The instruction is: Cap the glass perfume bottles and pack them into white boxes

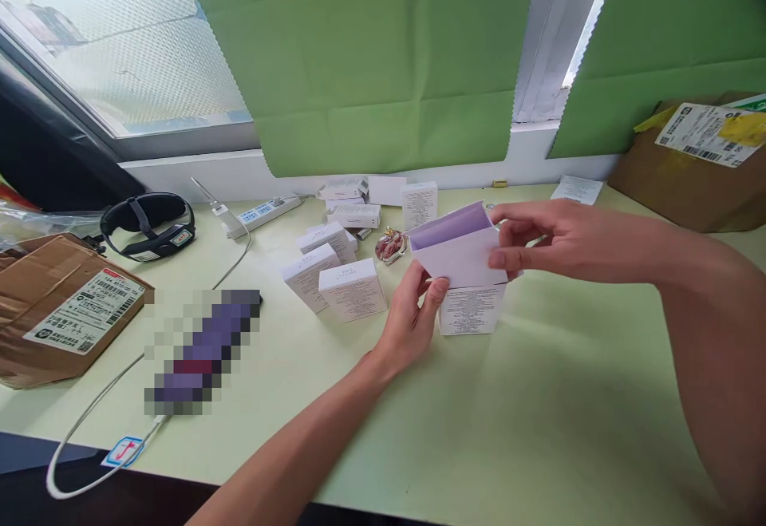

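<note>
A white paper carton [458, 255] with a pale lavender inside is held tilted between my two hands, its open side facing up. My right hand [556, 240] pinches the carton's right end between thumb and fingers. From the left, my left hand [412, 310] grips its lower left corner, the thumb in front. Directly beneath is a white box [472, 310] with fine print; I cannot tell whether it is joined to the carton. A small clear case with reddish contents [391, 247] lies just behind my left hand.
Several white printed boxes, among them an upright one [353, 290], stand left of my hands. A phone [207, 350] with a white cable, a power strip [269, 211], a black head strap [147, 227] and a cardboard parcel [65, 310] occupy the left; another parcel [688, 167] sits back right.
</note>
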The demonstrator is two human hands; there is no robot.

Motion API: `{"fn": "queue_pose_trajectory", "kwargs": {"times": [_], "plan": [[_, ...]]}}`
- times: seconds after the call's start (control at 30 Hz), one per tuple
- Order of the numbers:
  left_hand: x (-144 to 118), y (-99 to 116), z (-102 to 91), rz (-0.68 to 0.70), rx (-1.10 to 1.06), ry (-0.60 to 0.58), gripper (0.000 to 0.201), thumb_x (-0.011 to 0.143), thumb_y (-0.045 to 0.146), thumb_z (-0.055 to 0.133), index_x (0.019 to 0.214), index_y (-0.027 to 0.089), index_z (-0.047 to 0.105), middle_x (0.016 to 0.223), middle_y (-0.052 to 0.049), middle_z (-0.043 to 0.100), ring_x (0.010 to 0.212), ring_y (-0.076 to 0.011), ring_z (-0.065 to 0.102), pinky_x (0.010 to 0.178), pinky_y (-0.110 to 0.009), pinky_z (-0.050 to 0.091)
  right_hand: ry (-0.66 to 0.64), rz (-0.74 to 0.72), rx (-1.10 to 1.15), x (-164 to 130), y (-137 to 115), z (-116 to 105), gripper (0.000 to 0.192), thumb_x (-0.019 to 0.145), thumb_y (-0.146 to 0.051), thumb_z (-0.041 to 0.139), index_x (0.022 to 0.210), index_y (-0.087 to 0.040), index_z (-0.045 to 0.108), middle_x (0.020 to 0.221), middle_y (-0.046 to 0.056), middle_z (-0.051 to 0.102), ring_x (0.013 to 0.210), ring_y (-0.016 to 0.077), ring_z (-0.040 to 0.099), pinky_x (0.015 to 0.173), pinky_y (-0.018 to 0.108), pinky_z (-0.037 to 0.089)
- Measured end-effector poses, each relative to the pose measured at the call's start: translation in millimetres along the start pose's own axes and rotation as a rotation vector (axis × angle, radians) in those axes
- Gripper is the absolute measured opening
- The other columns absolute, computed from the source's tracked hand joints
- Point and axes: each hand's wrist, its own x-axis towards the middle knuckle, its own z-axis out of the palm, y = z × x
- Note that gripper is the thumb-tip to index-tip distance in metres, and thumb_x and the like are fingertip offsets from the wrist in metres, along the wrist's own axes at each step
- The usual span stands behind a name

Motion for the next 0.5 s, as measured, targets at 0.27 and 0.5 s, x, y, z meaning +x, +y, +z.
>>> {"fn": "queue_pose_trajectory", "kwargs": {"times": [0.27, 0.5], "plan": [[-1.5, 1.5, 2.2, -0.018, -0.038, -0.011, 0.026, 0.105, 0.041, 0.042, 0.118, 0.021, 0.052, 0.109, -0.006, 0.063, 0.096, -0.0156, 0.058, 0.083, -0.027, 0.049, -0.01, -0.001, 0.039, -2.2, -1.7, -2.0, 0.045, 0.096, -0.062, 0.047, 0.09, -0.023, 0.069, 0.087, 0.002, 0.072, 0.082, 0.0196, 0.065, 0.073, 0.033, 0.043], [-1.4, 2.6, 2.9, -0.004, -0.055, -0.025, 0.023, 0.106, 0.036, 0.041, 0.122, 0.023, 0.049, 0.117, -0.005, 0.062, 0.103, -0.0147, 0.057, 0.089, -0.027, 0.047, -0.012, 0.014, -0.058, -3.0, 1.8, -6.8, 0.033, 0.089, -0.059, 0.061, 0.102, -0.03, 0.069, 0.088, -0.001, 0.074, 0.078, 0.0193, 0.063, 0.065, 0.03, 0.04]]}}
